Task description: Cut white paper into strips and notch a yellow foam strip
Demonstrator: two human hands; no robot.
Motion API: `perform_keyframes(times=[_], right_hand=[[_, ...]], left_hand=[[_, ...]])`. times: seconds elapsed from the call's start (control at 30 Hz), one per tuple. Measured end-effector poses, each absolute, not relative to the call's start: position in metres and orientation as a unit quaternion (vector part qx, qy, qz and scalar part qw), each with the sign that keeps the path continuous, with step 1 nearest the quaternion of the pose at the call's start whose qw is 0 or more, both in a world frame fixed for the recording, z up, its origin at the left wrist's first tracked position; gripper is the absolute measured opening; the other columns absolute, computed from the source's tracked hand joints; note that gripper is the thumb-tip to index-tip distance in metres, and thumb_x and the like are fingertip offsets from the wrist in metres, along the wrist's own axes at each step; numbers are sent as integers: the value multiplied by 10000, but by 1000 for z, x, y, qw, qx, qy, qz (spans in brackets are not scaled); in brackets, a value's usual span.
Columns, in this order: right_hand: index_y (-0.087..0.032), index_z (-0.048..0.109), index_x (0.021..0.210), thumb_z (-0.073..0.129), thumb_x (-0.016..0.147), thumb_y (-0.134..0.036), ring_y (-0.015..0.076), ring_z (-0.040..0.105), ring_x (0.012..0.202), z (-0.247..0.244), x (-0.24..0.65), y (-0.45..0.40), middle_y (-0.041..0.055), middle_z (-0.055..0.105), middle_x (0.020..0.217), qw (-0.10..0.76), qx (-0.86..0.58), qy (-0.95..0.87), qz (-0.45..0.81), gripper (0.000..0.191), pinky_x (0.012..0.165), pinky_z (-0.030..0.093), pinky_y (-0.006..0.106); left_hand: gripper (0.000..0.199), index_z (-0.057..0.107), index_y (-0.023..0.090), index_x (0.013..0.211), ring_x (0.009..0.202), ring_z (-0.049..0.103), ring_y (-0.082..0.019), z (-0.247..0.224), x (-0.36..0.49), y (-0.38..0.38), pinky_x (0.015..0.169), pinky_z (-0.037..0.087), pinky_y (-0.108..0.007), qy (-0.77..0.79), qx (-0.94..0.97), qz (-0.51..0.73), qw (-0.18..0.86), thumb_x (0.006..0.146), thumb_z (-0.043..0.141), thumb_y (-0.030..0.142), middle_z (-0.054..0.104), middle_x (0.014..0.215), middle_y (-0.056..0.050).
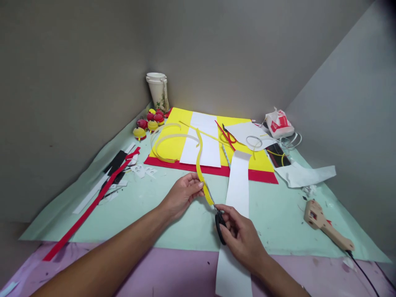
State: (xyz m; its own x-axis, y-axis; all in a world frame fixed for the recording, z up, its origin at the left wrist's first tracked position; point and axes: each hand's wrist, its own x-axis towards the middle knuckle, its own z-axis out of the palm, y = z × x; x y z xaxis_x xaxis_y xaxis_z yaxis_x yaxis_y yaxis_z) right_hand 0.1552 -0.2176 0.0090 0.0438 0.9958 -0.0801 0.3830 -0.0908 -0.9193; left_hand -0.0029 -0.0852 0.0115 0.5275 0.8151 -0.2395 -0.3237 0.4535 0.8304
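My left hand [185, 194] pinches a narrow yellow strip [200, 165] between thumb and fingers. The strip's lower end is cut into a fine fringe, and its upper part bends up over the coloured sheets. Closed around the black handles of a pair of scissors [220, 227], my right hand [241, 235] keeps the blades along the fringed end. Whether the blades are parted is hard to see. Beneath the right hand runs a long white strip [238, 185], reaching past the table's near edge.
Yellow sheets [260, 159] lie at the back beside pale headbands [161, 142]. Small red and yellow round pieces [140, 133] and a white cup [157, 88] stand back left. A red strip [93, 206] lies left; a glue gun [328, 231] with its cord lies right.
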Motion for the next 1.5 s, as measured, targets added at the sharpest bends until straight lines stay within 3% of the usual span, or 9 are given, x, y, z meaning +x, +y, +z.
perform_keyframes(times=[0.73, 1.5], right_hand=[[-198, 572, 1164, 496, 858, -180, 123, 412, 562, 8, 159, -217, -45, 429, 683, 375, -605, -562, 421, 316, 528, 353, 232], [-202, 566, 1244, 500, 851, -163, 135, 483, 602, 6, 157, -218, -12, 531, 744, 376, -609, -593, 369, 401, 571, 419, 230]], left_hand=[[260, 597, 121, 923, 690, 563, -88, 9, -3, -85, 680, 462, -223, 325, 395, 371, 775, 725, 749, 199, 624, 810, -14], [216, 602, 123, 907, 670, 547, -72, 8, -3, -86, 690, 463, -205, 317, 396, 336, 794, 754, 735, 195, 594, 781, -4]])
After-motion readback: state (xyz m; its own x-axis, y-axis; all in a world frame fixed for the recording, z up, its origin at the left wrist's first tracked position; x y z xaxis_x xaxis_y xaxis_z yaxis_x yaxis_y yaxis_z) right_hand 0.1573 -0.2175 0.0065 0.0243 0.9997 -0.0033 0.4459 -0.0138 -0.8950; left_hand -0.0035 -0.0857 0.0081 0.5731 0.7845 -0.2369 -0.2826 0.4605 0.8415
